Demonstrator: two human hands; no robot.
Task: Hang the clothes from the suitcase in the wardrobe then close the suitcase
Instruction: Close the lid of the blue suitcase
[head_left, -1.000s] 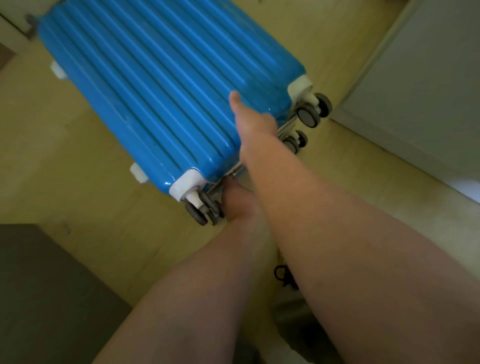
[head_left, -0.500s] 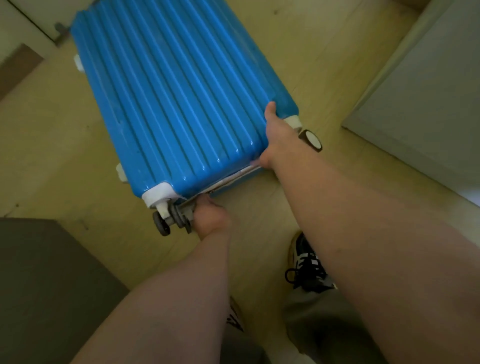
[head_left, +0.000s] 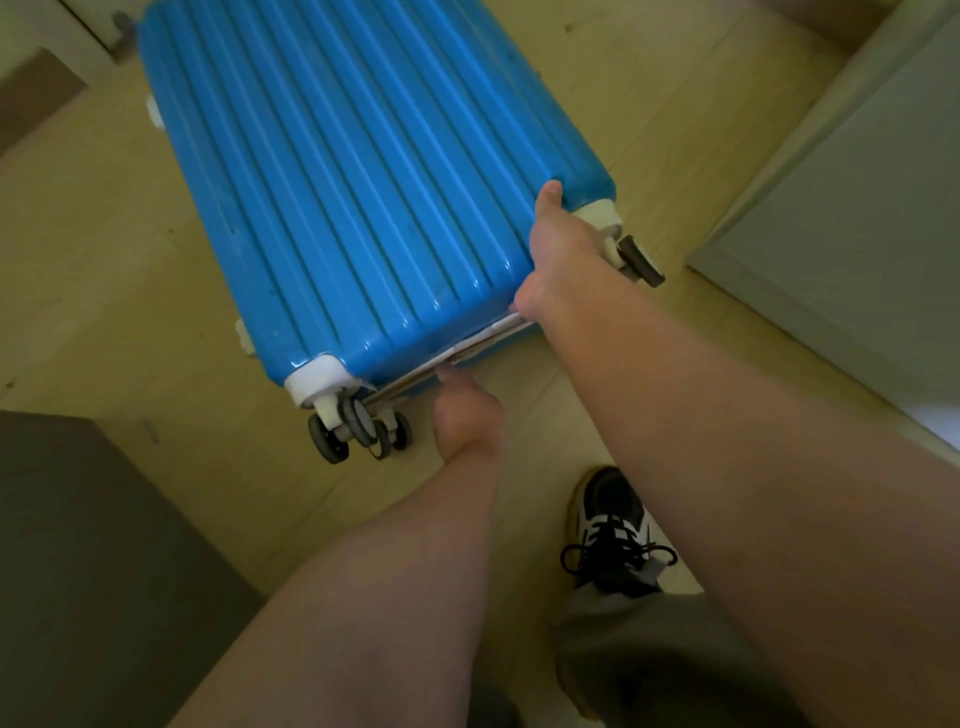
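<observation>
The suitcase (head_left: 358, 197) lies flat on the pale wooden floor (head_left: 93, 291), its hard blue shell glossy and ribbed lengthwise, with white corner caps and grey wheels (head_left: 358, 426) at the near end. Since a moment ago it has settled lower and closer, lid nearly down, a thin seam showing along the near edge. The right hand (head_left: 558, 249) grips the near right corner, thumb on top, fingers wrapped under the edge. The left hand (head_left: 465, 415) is loosely curled, one finger touching the seam. A black-and-white shoe (head_left: 613, 525) stands nearby.
</observation>
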